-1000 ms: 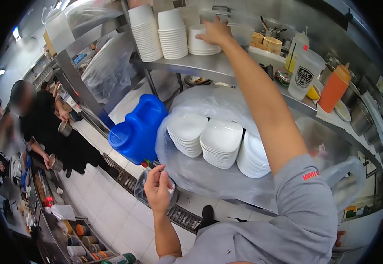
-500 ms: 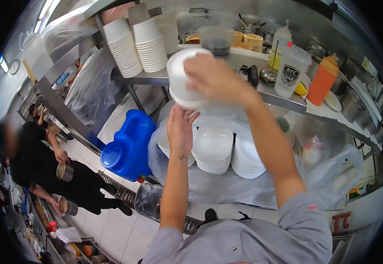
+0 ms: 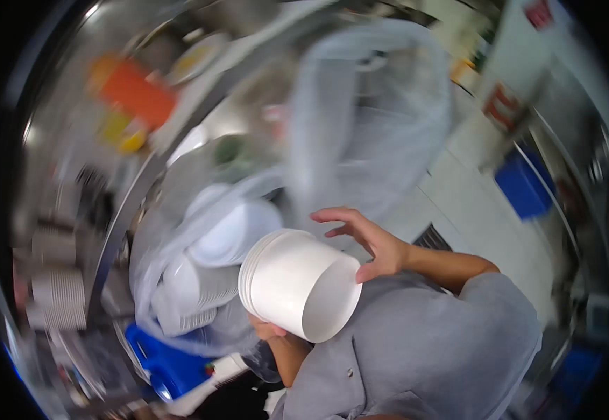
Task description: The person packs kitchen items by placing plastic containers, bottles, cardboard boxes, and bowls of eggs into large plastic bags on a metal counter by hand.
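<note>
A short stack of white tubs [image 3: 283, 283] lies tilted close to the grey shirt, its round base facing right. My left hand [image 3: 268, 327] is wrapped round the underside of the stack, mostly hidden behind it. At the stack's right end, my right hand [image 3: 378, 248] has its fingers spread and curved, with the thumb at the base's edge. Behind the tubs are stacks of white dishes [image 3: 189, 283] under clear plastic.
A large plastic bag [image 3: 367, 140] hangs at the upper middle. A metal shelf [image 3: 133, 203] runs diagonally at left, with a blurred orange bottle [image 3: 136, 91] and stacked white tubs [image 3: 59, 297]. A blue jug [image 3: 168, 364] is lower left, a blue bin [image 3: 523, 183] at right.
The tub stack has come off the shelf and down to the body, now in my left hand. My right hand has loosened its hold and spread its fingers. The view has swung to the right.
</note>
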### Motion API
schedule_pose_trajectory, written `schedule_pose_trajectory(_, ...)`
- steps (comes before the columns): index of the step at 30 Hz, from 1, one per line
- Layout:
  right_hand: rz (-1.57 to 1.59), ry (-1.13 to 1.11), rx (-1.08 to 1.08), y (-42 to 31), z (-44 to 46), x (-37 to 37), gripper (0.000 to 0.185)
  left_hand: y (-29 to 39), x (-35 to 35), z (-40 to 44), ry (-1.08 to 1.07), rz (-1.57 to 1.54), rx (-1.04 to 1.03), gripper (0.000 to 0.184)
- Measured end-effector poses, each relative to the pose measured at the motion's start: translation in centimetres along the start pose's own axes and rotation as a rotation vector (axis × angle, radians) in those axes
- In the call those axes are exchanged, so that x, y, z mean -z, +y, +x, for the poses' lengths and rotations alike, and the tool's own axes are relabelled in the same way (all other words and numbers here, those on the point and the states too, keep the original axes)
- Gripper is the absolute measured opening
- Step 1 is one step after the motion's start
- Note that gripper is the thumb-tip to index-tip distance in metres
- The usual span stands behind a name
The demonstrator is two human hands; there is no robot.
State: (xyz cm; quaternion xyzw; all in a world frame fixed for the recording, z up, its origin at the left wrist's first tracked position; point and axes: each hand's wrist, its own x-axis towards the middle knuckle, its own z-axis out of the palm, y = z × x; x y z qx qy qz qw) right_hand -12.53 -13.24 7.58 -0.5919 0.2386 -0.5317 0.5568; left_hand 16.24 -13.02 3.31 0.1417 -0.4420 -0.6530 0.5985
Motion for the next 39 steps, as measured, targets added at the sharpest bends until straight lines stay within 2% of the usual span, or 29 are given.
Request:
schedule_pose_trajectory(1, 0.189, 0.023, -0.1, 0.3, -2.3, 1.5, 0.119, -2.3, -1.1, 0.7, -0.041, -0.011, 0.067, 0.098)
schedule_pose_trajectory(2, 0.194, 0.076, -0.094, -0.1, -4.5, 2.6, 0.119, -4.7, -2.3, 1.2, -0.047, -0.022, 0.184, 0.099)
schedule_pose_trajectory(3, 0.375, 0.133, -0.055, -0.6, -6.4, 3.7, 0.125, -6.8, -4.0, 2.0, -0.043, -0.029, 0.281, 0.099)
schedule_pose_trajectory(4, 0.55, 0.17, -0.011, -1.0, -7.7, 5.1, 0.13, -8.5, -6.7, 3.9, -0.129, -0.116, 0.443, 0.1)
schedule_pose_trajectory(5, 0.587, 0.273, 0.055, -0.5, -9.0, 6.5, 0.125, -9.9, -11.4, 6.3, -0.183, -0.104, 0.453, 0.101)
schedule_pose_trajectory(6, 0.603, 0.271, 0.05, -1.1, -10.1, 8.3, 0.125, -11.6, -13.5, 7.7, -0.2, -0.107, 0.528, 0.097)
schedule_pose_trajectory(7, 0.559, 0.411, 0.073, -1.6, -11.0, 10.5, 0.116, -13.3, -14.9, 9.1, -0.228, -0.098, 0.586, 0.083)
schedule_pose_trajectory(8, 0.513, 0.546, 0.09, -1.8, -11.6, 12.8, 0.106, -15.5, -16.3, 10.0, -0.134, 0.115, 0.561, 0.061)
schedule_pose_trajectory(10, 0.497, 0.775, -0.002, -1.7, -11.2, 17.5, 0.091, -18.8, -17.6, 11.4, -0.069, 0.663, 0.445, 0.05)
schedule_pose_trajectory(12, 0.413, 0.891, -0.079, -2.4, -9.0, 21.7, 0.086, -21.1, -16.7, 11.2, -0.409, 1.514, -0.243, 0.053)
schedule_pose_trajectory(13, 0.309, 0.898, -0.156, -2.0, -7.7, 23.5, 0.088, -21.6, -16.6, 10.8, -0.383, 1.528, -0.233, 0.053)
schedule_pose_trajectory(14, 0.199, 0.901, -0.226, -1.5, -6.2, 25.2, 0.09, -22.3, -16.8, 10.5, -0.431, 1.851, -0.332, 0.048)
schedule_pose_trajectory(16, 0.12, 0.789, -0.334, -0.8, -2.6, 26.8, 0.093, -23.9, -15.4, 9.5, -0.453, 2.194, -0.397, 0.045)
schedule_pose_trajectory(18, 0.037, 0.671, -0.416, 0.5, 1.0, 27.1, 0.096, -25.9, -11.8, 9.0, -0.757, 2.169, 0.239, 0.025)
schedule_pose_trajectory(22, -0.023, 0.6, -0.654, 10.0, 4.5, 28.5, 0.091, -25.5, -11.4, 6.3, -0.83, 2.025, 0.236, 0.016)
schedule_pose_trajectory(24, -0.093, 0.599, -0.73, 11.0, 5.4, 28.3, 0.089, -24.3, -12.3, 5.8, -0.907, 1.777, 0.326, 0.017)
schedule_pose_trajectory(26, -0.259, 0.628, -0.774, 9.5, 5.4, 27.0, 0.08, -22.9, -13.0, 5.9, -0.867, 1.73, 0.366, 0.017)
schedule_pose_trajectory(27, -0.38, 0.584, -0.713, 11.0, 5.1, 27.6, 0.076, -22.1, -13.5, 5.5, -0.848, 1.667, 0.412, 0.019)
schedule_pose_trajectory(29, -0.619, 0.58, -0.532, 14.2, 5.0, 28.8, 0.065, -19.8, -14.8, 5.7, -0.769, 1.474, 0.297, 0.025)
schedule_pose_trajectory(30, -0.771, 0.479, -0.461, 15.3, 5.2, 29.9, 0.061, -17.4, -15.3, 6.1, -0.768, 1.426, 0.202, 0.034)
schedule_pose_trajectory(31, -0.732, 0.439, -0.491, 15.3, 5.0, 30.3, 0.058, -15.1, -15.5, 6.4, -0.719, 1.251, 0.19, 0.037)
schedule_pose_trajectory(32, -0.893, 0.346, -0.359, 20.4, 4.5, 34.5, 0.058, -11.8, -16.0, 7.0, -0.697, 1.158, 0.188, 0.037)
schedule_pose_trajectory(33, -0.741, 0.434, -0.393, 16.9, 4.4, 32.4, 0.057, -7.4, -16.5, 7.7, -0.614, 1.072, 0.215, 0.036)
schedule_pose_trajectory(34, -0.828, 0.466, -0.398, 17.3, 4.1, 33.5, 0.059, -2.9, -16.4, 7.9, -0.553, 0.964, 0.229, 0.035)
schedule_pose_trajectory(35, -0.777, 0.506, -0.488, 15.3, 3.6, 33.0, 0.063, 1.1, -15.1, 7.8, -0.427, 1.044, 0.115, 0.031)
schedule_pose_trajectory(36, -0.786, 0.536, -0.47, 14.1, 3.1, 32.6, 0.065, 5.2, -13.3, 7.2, -0.311, 1.105, 0.002, 0.028)
schedule_pose_trajectory(37, -0.889, 0.592, -0.452, 13.3, 2.8, 32.5, 0.063, 9.2, -11.1, 6.2, -0.023, 1.088, 0.042, 0.026)
schedule_pose_trajectory(38, -0.988, 0.658, -0.431, 12.8, 3.0, 32.6, 0.061, 12.5, -8.8, 5.8, 0.271, 0.918, -0.115, 0.027)
schedule_pose_trajectory(39, -0.993, 0.644, -0.414, 13.2, 4.8, 31.5, 0.061, 16.0, -3.5, 5.7, 0.354, 0.994, -0.338, 0.029)
